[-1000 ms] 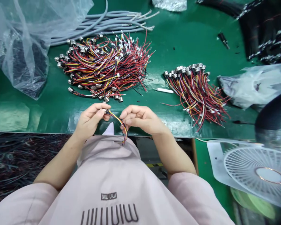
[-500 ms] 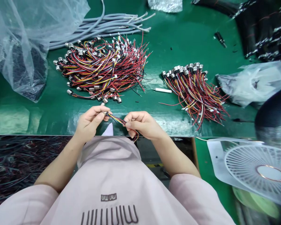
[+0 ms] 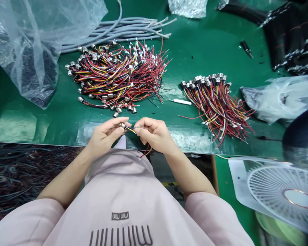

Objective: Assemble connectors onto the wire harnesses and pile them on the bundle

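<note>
Between my hands, over the table's near edge, is a wired connector [image 3: 123,125] with a metal shell and thin red, yellow and black wires. My left hand [image 3: 108,133] pinches its metal end between thumb and fingers. Close beside it, my right hand [image 3: 154,134] is closed on the wires near the connector, and the loose wire ends hang below that hand. A large pile of similar wired connectors [image 3: 118,75] lies beyond my hands to the left. Off to the right is a smaller bundle of them [image 3: 218,102], metal ends pointing away from me.
A white pen-like stick [image 3: 181,101] lies between the two piles. Grey cables [image 3: 133,29] and a clear plastic bag [image 3: 38,68] are at the back left. On the right are black cables [image 3: 284,41], another plastic bag [image 3: 290,97] and a white fan [image 3: 279,194].
My right hand's grip is now closer to the metal connector, with less wire showing between my hands. The left fingers have straightened somewhat. The whole view has shifted slightly.
</note>
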A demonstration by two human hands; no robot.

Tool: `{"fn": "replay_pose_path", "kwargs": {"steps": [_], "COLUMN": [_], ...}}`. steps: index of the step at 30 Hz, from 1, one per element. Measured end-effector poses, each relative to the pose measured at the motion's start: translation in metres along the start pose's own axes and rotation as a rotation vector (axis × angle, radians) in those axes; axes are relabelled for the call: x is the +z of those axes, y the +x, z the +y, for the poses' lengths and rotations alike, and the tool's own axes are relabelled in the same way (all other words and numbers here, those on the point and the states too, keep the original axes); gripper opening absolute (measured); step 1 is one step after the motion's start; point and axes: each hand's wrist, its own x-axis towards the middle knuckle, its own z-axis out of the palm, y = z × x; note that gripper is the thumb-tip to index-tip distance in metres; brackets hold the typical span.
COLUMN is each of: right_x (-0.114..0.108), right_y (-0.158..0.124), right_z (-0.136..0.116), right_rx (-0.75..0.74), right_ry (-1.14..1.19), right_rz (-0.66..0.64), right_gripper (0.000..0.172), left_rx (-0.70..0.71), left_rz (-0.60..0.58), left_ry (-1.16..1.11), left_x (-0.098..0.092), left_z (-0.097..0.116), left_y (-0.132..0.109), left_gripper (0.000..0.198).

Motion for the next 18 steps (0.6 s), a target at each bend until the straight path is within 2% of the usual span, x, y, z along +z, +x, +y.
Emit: {"fn": "replay_pose_path", "kwargs": {"steps": [7, 13, 18], "right_x": [-0.0029, -0.0002, -0.0035], "right_y": [-0.0075, -0.0041, -0.0030], "right_z": [-0.0028, -0.0023, -0.0057], "right_rx": [-0.114, -0.087, -0.117], "right_ry": [-0.151, -0.121, -0.088], "right_rz": [0.078, -0.037, -0.061], "right_gripper": [0.015, 0.020, 0.020], "left_rx": [-0.025, -0.037, -0.051], "left_rz": [0.111, 0.101, 0.113], "left_ry": [0.045, 0.086, 0.069], "left_x": [-0.0003, 0.0017, 0.0014], "left_z": [0.0008, 0.0003, 0.0000], "left_y": [0.0037, 0.0024, 0.0022], "left_gripper": [0.028, 0.028, 0.028]}}
